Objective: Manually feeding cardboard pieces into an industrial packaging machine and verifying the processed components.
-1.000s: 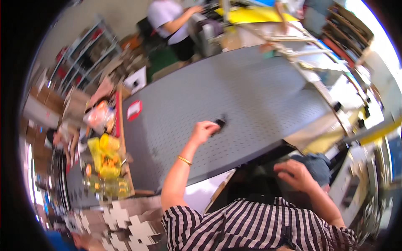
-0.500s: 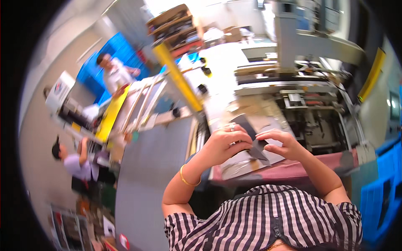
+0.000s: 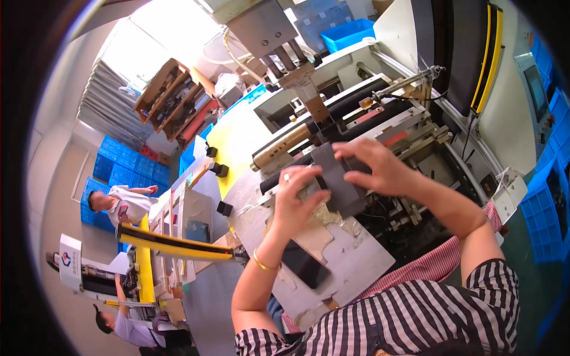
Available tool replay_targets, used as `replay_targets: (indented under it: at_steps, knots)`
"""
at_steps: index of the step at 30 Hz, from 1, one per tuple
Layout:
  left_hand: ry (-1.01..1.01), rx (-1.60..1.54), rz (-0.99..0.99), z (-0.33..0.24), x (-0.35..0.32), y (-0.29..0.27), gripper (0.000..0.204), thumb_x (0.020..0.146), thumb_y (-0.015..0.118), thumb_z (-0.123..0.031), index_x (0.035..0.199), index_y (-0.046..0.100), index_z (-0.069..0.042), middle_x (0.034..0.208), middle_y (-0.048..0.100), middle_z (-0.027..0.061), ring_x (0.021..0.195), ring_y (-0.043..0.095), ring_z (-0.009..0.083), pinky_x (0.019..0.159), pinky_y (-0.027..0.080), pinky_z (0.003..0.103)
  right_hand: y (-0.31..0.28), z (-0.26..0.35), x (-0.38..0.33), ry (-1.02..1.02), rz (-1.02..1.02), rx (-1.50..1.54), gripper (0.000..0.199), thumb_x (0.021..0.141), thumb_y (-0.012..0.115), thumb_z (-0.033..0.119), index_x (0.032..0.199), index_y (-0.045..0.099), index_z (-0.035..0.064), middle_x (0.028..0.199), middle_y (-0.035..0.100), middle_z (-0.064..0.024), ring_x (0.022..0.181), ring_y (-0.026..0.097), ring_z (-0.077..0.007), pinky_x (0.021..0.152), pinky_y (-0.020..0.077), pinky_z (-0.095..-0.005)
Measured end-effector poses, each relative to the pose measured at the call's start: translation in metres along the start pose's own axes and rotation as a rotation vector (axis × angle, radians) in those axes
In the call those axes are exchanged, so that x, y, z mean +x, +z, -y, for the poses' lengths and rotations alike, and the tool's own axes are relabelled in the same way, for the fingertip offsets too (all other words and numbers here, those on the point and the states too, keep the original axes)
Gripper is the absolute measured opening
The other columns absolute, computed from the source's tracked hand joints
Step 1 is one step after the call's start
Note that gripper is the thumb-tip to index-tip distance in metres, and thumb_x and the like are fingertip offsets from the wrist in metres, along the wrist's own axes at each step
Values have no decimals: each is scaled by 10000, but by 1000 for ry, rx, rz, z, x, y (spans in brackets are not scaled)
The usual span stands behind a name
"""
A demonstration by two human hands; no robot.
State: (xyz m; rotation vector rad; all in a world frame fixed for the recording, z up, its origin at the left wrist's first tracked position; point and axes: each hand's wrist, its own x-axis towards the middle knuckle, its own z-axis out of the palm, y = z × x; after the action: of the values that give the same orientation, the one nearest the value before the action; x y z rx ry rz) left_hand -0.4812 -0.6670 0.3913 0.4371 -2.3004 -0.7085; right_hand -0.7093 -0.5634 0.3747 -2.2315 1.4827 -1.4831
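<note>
A dark grey flat piece (image 3: 339, 184), like a folded box or cover, lies at the near side of the machine's press, under its metal head (image 3: 309, 98). My left hand (image 3: 295, 199), with a ring and a gold bangle, is at the piece's left edge, thumb and fingers apart. Over the right part of the piece is my right hand (image 3: 377, 169), its fingers spread and the tips at or just above the surface; contact is hard to make out. A black flat rectangular piece (image 3: 304, 264) rests on the worn grey board (image 3: 362, 261) below my left hand.
Rollers and rails (image 3: 356, 113) of the machine lie beyond my hands. A yellow-and-black bar (image 3: 178, 240) reaches in from the left, near several black blocks (image 3: 219, 171). Two people (image 3: 127, 202) work at the left. Blue crates (image 3: 543, 219) stand at the right.
My view has turned toward the machine. Both hands have moved forward with the grey piece, from above the near board to the press, and their fingers have spread. The black piece now shows on the board.
</note>
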Motion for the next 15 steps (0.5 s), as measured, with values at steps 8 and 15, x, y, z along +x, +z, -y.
replay_targets:
  at_steps: [8,15]
  knots:
    - [-254,-278,-122,110,156,-5,699,779,809,-99,1386,463,-74,1004,675,72,843,643,130,760,543,276,-10,-154,142,378,126,583,634,886,715,140,1432,405,48,1074,688,-98,985,637,-143,894,509,-310]
    - [-18,68,-169,101,184,3,869,703,873,-278,1426,427,-97,1078,695,103,1050,614,256,899,502,383,-28,-154,163,7,-243,290,531,915,681,214,1381,479,58,1069,707,-106,956,674,-177,843,530,-314]
